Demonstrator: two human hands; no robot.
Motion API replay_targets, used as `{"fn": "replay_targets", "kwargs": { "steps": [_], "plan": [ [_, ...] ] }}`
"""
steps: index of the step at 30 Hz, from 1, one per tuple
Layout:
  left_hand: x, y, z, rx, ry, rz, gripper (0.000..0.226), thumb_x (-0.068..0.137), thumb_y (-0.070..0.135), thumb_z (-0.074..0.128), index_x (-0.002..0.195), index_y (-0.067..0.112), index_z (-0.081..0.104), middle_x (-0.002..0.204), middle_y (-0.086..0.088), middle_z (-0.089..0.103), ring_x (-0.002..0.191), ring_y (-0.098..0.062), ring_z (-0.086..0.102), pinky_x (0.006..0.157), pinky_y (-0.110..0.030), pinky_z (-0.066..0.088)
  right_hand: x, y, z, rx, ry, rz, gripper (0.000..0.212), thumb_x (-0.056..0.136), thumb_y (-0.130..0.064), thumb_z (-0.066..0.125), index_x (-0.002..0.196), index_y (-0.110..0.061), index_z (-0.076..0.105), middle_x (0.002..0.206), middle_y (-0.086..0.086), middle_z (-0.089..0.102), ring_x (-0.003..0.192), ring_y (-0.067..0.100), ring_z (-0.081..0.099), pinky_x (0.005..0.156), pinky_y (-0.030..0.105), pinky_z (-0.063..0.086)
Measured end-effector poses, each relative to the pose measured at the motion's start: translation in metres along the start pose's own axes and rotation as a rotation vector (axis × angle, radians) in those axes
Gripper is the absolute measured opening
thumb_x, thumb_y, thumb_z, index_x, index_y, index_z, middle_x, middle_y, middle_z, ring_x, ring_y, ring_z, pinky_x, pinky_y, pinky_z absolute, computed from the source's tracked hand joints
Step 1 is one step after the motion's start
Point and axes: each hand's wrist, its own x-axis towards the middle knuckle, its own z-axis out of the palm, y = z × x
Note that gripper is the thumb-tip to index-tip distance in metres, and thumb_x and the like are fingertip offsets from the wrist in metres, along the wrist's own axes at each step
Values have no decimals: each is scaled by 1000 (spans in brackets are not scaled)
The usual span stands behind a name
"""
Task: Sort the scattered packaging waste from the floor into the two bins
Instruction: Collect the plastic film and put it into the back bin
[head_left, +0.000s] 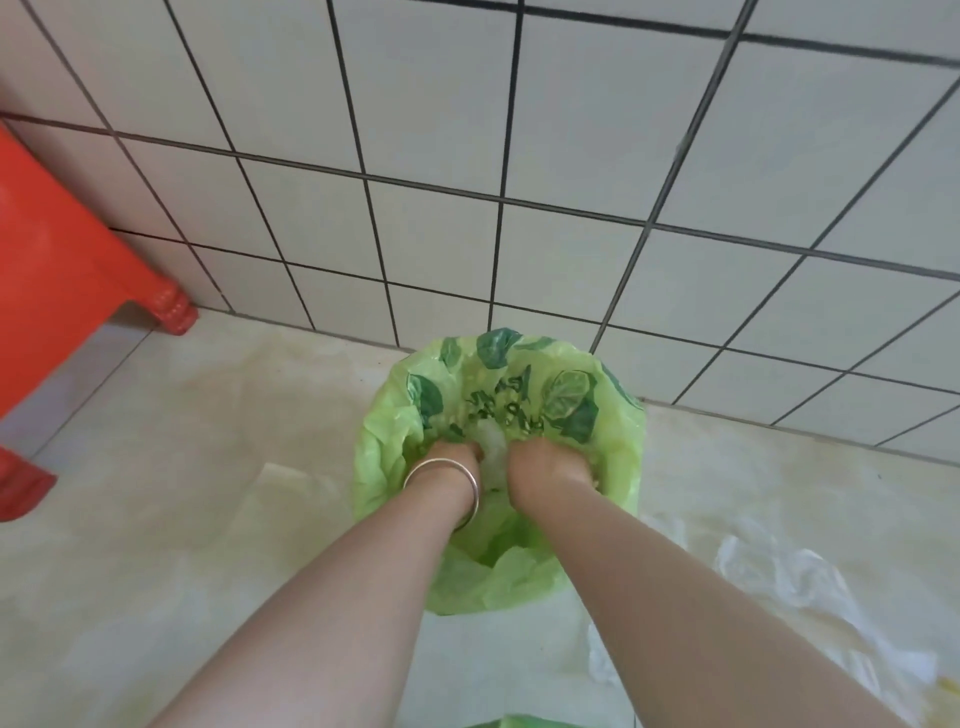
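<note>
1. Both hands reach into the green-lined bin (618, 415) at 12 o'clock, apparently pressing clear plastic (491, 449) down to make room.
2. Left hand (457, 454) and right hand (545, 462): fingers hidden, grip cannot be told.
3. More plastic waste (779, 577) lies on the floor at 4 o'clock.

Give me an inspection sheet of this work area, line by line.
Surface: pale tiled floor.
Job's things: bin with green liner by the wall; whitish packaging inside it; a green edge at the bottom may be the second bin.
Clutter: clear plastic sheets on the floor, right.
Grips: left hand and right hand deep inside the bin, fingers hidden.
Cables: nothing seen.
Surroundings: white tiled wall; red plastic stool, left.
</note>
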Motion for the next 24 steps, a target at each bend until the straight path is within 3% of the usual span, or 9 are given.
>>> {"fn": "replay_targets", "kwargs": {
  "steps": [3, 7, 10, 13, 16, 18, 21, 24],
  "plan": [
    [3, 1, 6, 69, -28, 1, 47, 89, 22, 57, 135, 14, 46, 137, -11, 50, 122, -29, 52, 101, -33, 42, 7, -6, 14, -84, -104, -12, 33, 93, -5, 43, 123, -10, 55, 123, 7, 58, 111, 23, 59, 73, 28, 41],
    [4, 4, 7, 75, -43, 0, 66, 80, 38, 68, 137, 12, 45, 133, -11, 54, 119, -29, 55, 99, -35, 45, 9, -7, 20, -24, -130, 25, 31, 95, -14, 50, 126, -9, 53, 127, 8, 55, 115, 24, 57, 80, 28, 44],
    [2, 6, 1, 83, -13, 13, 74, 77, 33, 71, 140, 14, 38, 135, -10, 52, 119, -29, 54, 96, -35, 46, 3, -3, 10, 47, -73, 41, 27, 94, -15, 54, 120, -6, 57, 123, 9, 59, 111, 23, 59, 74, 27, 45],
    [-8, 10, -11, 149, 37, 50, 69, 75, 27, 71, 137, 17, 42, 126, -10, 58, 109, -30, 59, 89, -37, 51, -12, 1, -7, 136, 8, 53, 24, 92, -2, 51, 115, -2, 59, 116, 11, 61, 105, 25, 62, 68, 28, 43],
    [-31, 15, -27, 176, 81, 74, 64, 83, 23, 61, 143, 18, 37, 136, -10, 51, 117, -28, 55, 95, -35, 49, -35, 5, -28, 201, 91, 55, 27, 90, 4, 46, 113, -2, 58, 111, 12, 62, 96, 26, 62, 67, 28, 45],
    [-49, 20, -37, 183, 184, 116, 45, 87, 17, 51, 132, 17, 51, 125, -10, 58, 106, -28, 58, 86, -32, 50, -53, 12, -43, 243, 184, 39, 26, 90, 1, 47, 112, -5, 57, 109, 11, 62, 85, 26, 57, 65, 29, 45],
    [-82, 37, -44, 89, 320, 211, 32, 90, 14, 43, 112, 23, 63, 117, -5, 64, 102, -26, 62, 84, -29, 49, -86, 34, -60, 295, 341, -3, 24, 92, -17, 47, 114, -16, 58, 107, 8, 62, 87, 27, 55, 66, 29, 41],
    [-120, 71, -37, 58, 395, 376, 17, 91, 21, 43, 86, 23, 59, 100, -7, 68, 83, -26, 57, 70, -28, 44, -121, 67, -60, 374, 470, 3, 23, 92, -29, 46, 107, -25, 62, 104, 4, 66, 96, 29, 61, 67, 27, 38]
  ]
}}
